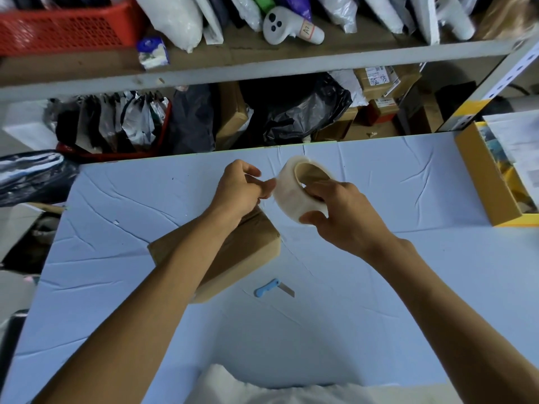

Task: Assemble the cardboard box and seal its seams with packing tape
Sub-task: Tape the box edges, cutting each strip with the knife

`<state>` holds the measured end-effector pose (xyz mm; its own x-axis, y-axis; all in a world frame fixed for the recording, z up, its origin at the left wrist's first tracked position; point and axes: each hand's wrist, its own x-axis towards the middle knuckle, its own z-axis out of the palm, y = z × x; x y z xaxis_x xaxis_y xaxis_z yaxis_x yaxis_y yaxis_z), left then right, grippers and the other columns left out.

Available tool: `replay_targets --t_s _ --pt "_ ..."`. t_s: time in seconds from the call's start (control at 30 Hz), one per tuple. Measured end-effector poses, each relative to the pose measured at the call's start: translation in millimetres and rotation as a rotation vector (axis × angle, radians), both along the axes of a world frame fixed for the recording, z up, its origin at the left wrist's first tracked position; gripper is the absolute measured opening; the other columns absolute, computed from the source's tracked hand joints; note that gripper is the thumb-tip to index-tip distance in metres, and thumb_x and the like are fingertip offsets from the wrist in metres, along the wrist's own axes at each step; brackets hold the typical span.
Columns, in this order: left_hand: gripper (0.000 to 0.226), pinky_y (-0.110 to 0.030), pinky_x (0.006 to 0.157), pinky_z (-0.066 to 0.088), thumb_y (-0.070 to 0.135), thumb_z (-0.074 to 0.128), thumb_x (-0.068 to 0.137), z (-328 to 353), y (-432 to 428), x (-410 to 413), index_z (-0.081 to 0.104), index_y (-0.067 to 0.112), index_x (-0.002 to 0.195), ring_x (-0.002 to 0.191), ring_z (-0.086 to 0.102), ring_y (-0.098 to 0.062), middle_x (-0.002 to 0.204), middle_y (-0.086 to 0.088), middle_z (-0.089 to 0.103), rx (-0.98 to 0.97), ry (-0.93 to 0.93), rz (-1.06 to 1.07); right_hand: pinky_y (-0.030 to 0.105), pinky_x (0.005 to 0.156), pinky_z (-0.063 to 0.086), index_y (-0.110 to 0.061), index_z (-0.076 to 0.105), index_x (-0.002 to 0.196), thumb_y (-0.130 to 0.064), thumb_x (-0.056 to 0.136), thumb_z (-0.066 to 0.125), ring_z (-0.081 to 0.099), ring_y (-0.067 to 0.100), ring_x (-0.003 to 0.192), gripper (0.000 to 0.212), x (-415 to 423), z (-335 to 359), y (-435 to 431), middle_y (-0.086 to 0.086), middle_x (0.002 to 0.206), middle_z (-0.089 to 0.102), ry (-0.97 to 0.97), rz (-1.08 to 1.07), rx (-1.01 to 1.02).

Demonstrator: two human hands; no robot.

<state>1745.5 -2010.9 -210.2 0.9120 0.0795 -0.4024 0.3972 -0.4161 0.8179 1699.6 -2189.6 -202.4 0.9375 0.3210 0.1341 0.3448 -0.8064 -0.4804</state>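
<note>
A roll of clear packing tape (294,188) is held up above the blue table (379,272). My right hand (341,211) grips the roll, thumb under it and fingers reaching into its cardboard core. My left hand (242,188) pinches the tape's free end at the roll's left side. Below my left forearm a brown cardboard box (248,252) lies on the table, partly hidden by the arm; whether its flaps are closed I cannot tell.
A small blue utility knife (274,288) with its blade out lies on the table in front of the box. A yellow open carton (490,176) with papers stands at the right edge. Shelves packed with bags, parcels and a red basket (64,24) rise behind the table.
</note>
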Motion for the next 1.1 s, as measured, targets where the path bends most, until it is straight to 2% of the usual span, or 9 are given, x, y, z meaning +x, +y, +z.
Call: replay_targets --t_s 0.2,0.33,0.43,0.53,0.67,0.73,0.83,0.97,1.1 --pt "0.017 -0.015 0.068 0.047 0.012 0.064 0.089 2.2 -1.2 -9.0 0.061 0.012 0.105 0.073 0.063 -0.007 0.082 -0.001 0.066 0.065 -0.274 0.002 0.03 0.067 0.037 -0.004 0.061 0.109 -0.018 0.083 0.068 0.06 0.035 0.091 0.03 10.8 -9.5 0.8 0.014 0.104 0.067 0.021 -0.048 -0.082" --pt "0.015 -0.013 0.069 0.044 0.015 0.056 0.095 4.9 3.9 -7.9 0.07 0.013 0.101 0.072 0.058 -0.002 0.085 0.01 0.066 0.039 -0.225 -0.089 0.027 0.059 0.034 -0.003 0.06 0.102 -0.021 0.086 0.065 0.054 0.031 0.081 0.025 16.1 -7.9 -1.0 0.009 0.09 0.056 0.126 -0.049 0.004" --pt "0.02 -0.016 0.068 0.045 0.027 0.062 0.091 9.5 9.9 -0.5 0.072 0.012 0.101 0.076 0.057 -0.004 0.097 0.0 0.071 -0.028 -0.12 -0.143 0.031 0.052 0.033 -0.002 0.056 0.085 -0.018 0.084 0.065 0.045 0.027 0.068 0.018 12.7 -4.8 -2.8 0.008 0.078 0.052 0.169 -0.043 0.103" --pt "0.019 -0.021 0.067 0.045 0.03 0.069 0.085 10.4 13.1 3.7 0.072 0.013 0.092 0.074 0.06 -0.008 0.088 -0.005 0.071 0.015 -0.14 -0.105 0.037 0.056 0.039 -0.003 0.057 0.083 -0.018 0.084 0.065 0.046 0.027 0.066 0.016 9.6 0.1 -3.2 0.01 0.076 0.055 0.161 -0.028 0.146" --pt "0.012 -0.018 0.071 0.045 0.027 0.071 0.084 11.1 7.5 3.2 0.067 0.016 0.079 0.08 0.059 -0.007 0.098 0.003 0.062 0.11 -0.327 0.019 0.025 0.05 0.033 -0.008 0.057 0.075 -0.022 0.085 0.066 0.045 0.017 0.058 0.019 12.7 6.8 -1.5 0.0 0.065 0.05 0.19 -0.017 0.213" --pt "0.012 -0.017 0.068 0.043 0.025 0.072 0.083 13.5 7.8 2.9 0.066 0.021 0.073 0.074 0.058 -0.002 0.088 0.007 0.064 0.127 -0.375 0.051 0.015 0.048 0.033 -0.015 0.059 0.075 -0.028 0.086 0.066 0.047 0.01 0.058 0.018 13.2 7.4 -2.5 -0.009 0.064 0.05 0.232 -0.045 0.247" --pt "0.014 -0.024 0.07 0.049 0.024 0.073 0.081 17.3 10.1 0.1 0.068 0.019 0.07 0.067 0.062 0.001 0.07 0.01 0.067 0.123 -0.374 0.052 0.02 0.048 0.034 -0.012 0.063 0.078 -0.043 0.086 0.064 0.05 0.011 0.059 0.032 17.2 -1.5 -5.1 -0.003 0.07 0.055 0.37 -0.156 0.165" --pt "0.016 -0.029 0.073 0.051 0.028 0.073 0.081 11.0 0.0 -9.6 0.07 0.014 0.074 0.072 0.065 -0.011 0.069 0.01 0.066 0.269 -0.421 0.0 0.028 0.047 0.03 -0.004 0.052 0.07 -0.056 0.079 0.067 0.042 0.017 0.055 0.055 23.5 -11.5 -7.1 0.005 0.068 0.048 0.572 -0.337 -0.002" --pt "0.015 -0.029 0.077 0.052 0.027 0.071 0.084 2.2 5.6 -2.5 0.069 0.016 0.074 0.079 0.066 -0.012 0.073 0.01 0.067 0.175 -0.283 0.069 0.027 0.05 0.035 -0.011 0.062 0.058 -0.059 0.075 0.069 0.05 0.017 0.053 0.052 7.5 -13.3 -15.0 -0.001 0.054 0.053 0.587 -0.33 0.342"
